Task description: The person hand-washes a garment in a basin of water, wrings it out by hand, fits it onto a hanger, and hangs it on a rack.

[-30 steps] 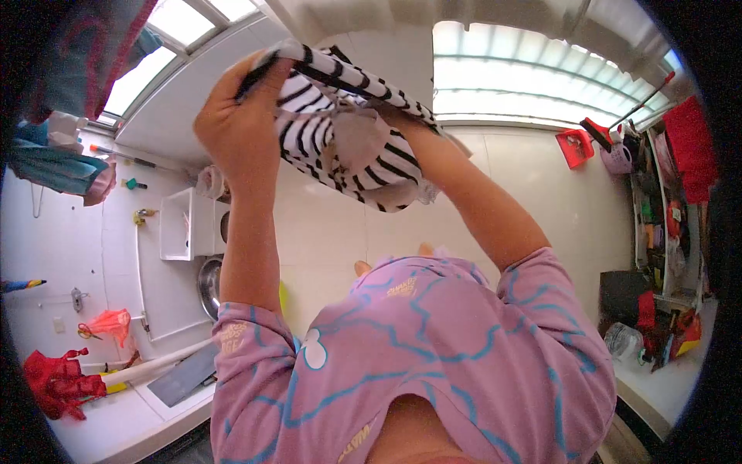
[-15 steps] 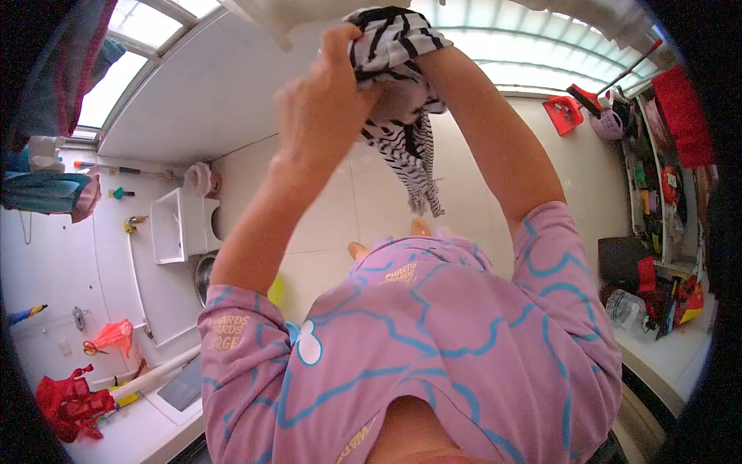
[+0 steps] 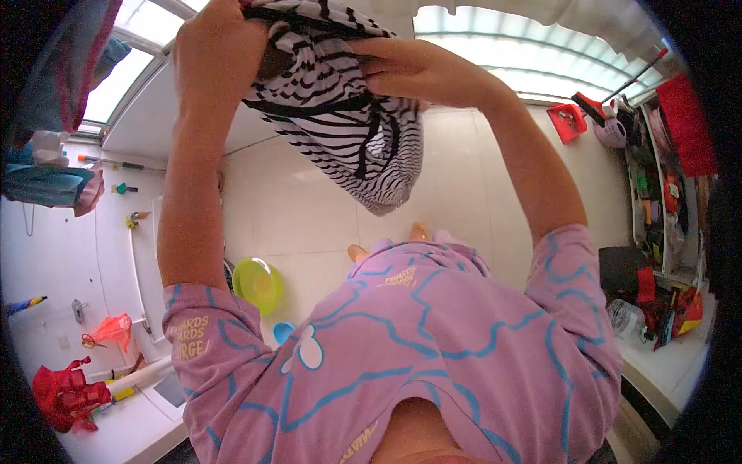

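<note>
A black-and-white zebra-patterned cloth garment point(image 3: 332, 131) hangs in front of me at the top of the head view. Its exact kind is hard to make out through the folds. My left hand point(image 3: 220, 54) is closed on its upper left part, near a dark edge. On the upper right side, my right hand point(image 3: 425, 71) holds the fabric, its fingers partly lost among the folds. Between my hands the cloth is bunched, and its lower end dangles free above the floor.
Below stands a green basin point(image 3: 259, 286) beside a small blue one point(image 3: 284, 332). A red dustpan point(image 3: 568, 124) lies at the far right, near shelves point(image 3: 657, 201) with mixed items. Clothes point(image 3: 54, 185) hang at the left, above a white counter holding a red bag point(image 3: 69, 396).
My right hand has come out of the bunched garment to its outer right side. My left hand has moved left and up, and the cloth is spread wider.
</note>
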A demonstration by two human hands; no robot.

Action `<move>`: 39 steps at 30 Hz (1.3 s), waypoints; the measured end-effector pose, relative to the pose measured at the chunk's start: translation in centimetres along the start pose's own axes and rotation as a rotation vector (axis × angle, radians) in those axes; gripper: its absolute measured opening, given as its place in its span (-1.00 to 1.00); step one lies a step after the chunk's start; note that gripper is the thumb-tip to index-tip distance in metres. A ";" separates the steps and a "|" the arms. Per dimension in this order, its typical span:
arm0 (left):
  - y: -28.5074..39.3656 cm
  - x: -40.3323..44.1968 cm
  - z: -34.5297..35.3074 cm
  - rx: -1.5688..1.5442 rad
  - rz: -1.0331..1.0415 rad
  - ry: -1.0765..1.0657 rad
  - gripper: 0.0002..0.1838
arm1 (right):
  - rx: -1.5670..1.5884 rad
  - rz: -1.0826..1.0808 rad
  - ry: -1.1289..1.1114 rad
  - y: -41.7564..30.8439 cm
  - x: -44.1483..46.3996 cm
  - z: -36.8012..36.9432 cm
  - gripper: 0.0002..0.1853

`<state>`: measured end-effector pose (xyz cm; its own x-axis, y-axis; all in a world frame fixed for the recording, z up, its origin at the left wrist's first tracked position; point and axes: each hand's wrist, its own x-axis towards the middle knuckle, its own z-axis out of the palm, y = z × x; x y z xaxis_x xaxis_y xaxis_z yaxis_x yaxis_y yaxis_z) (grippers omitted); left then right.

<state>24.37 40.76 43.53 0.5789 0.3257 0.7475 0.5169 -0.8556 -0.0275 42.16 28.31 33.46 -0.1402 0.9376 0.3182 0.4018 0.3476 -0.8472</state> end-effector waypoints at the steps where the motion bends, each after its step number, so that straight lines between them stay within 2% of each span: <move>1: 0.5 0.3 -0.3 -0.100 -0.111 -0.023 -0.87 | 0.175 -0.076 0.080 1.7 -0.6 0.8 -0.58; 4: -4.2 1.6 0.5 0.199 -0.023 -0.128 -0.74 | 0.757 -0.208 0.342 3.7 -1.4 3.6 -0.66; 5: -4.5 1.9 0.2 0.237 -0.072 -0.204 -0.70 | 0.941 -0.164 0.317 5.5 -2.1 5.1 -0.69; 6: -4.9 1.9 0.2 0.277 -0.078 -0.187 -0.70 | 1.123 -0.116 0.287 6.9 -2.6 6.7 -0.70; 8: -5.7 2.0 0.5 0.352 -0.087 -0.156 -0.70 | 0.901 0.546 0.359 6.1 -1.3 10.7 -0.71; 11: -6.1 2.0 0.0 0.282 -0.137 -0.155 -0.67 | 0.856 0.551 0.401 9.4 2.3 15.3 -0.70; 14: -3.6 1.8 -0.7 0.051 -0.174 0.028 -0.90 | 0.070 0.349 0.562 14.2 6.9 16.6 -0.66; 17: -2.7 1.4 -1.8 0.079 -0.170 0.024 -0.90 | -0.407 0.545 0.462 14.2 9.2 14.5 -0.69; 20: -4.8 1.3 -2.2 0.120 -0.256 -0.011 -0.89 | -0.453 0.663 0.492 13.4 10.7 12.5 -0.70; 21: -5.2 1.1 -2.2 0.128 -0.243 0.011 -0.89 | -0.473 0.564 0.528 15.2 10.8 12.7 -0.66; 23: -5.7 0.5 -2.2 0.139 -0.212 0.051 -0.87 | -0.141 0.327 0.398 19.5 11.2 13.0 -0.60; 26: -8.1 0.2 -1.9 0.174 -0.250 0.038 -0.84 | 0.827 0.513 0.425 15.6 11.2 13.6 -0.59; 28: -8.9 0.1 -2.0 0.178 -0.260 0.040 -0.82 | 1.185 0.581 0.535 12.3 11.0 14.3 -0.54; 29: -9.1 -0.1 -2.0 0.179 -0.264 0.041 -0.80 | 1.304 0.578 0.588 13.3 10.7 15.3 -0.52; 31: -8.5 -0.1 -2.0 0.147 -0.387 -0.002 -0.80 | 0.956 0.454 0.538 22.7 10.7 19.8 -0.48; 32: -8.3 -0.1 -2.0 0.129 -0.447 -0.024 -0.79 | 0.929 0.494 0.573 21.8 10.3 19.8 -0.52; 34: -8.3 -0.4 -1.8 0.105 -0.436 -0.036 -0.78 | 0.876 0.575 0.639 19.4 9.4 19.8 -0.54; 36: -9.1 -0.9 -1.5 0.106 -0.412 -0.034 -0.77 | 0.823 0.850 0.719 14.0 9.5 19.1 -0.62; 37: -10.2 -1.1 -1.2 0.119 -0.393 -0.028 -0.77 | 0.582 0.822 0.737 15.7 9.5 20.7 -0.76; 39: -10.4 -1.4 -1.3 0.128 -0.372 -0.027 -0.77 | 0.340 0.703 0.746 18.3 8.8 23.6 -0.79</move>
<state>17.35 48.65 43.60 0.3525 0.6160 0.7045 0.7678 -0.6207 0.1586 26.91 43.17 10.73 0.6565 0.7261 -0.2042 -0.1112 -0.1746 -0.9783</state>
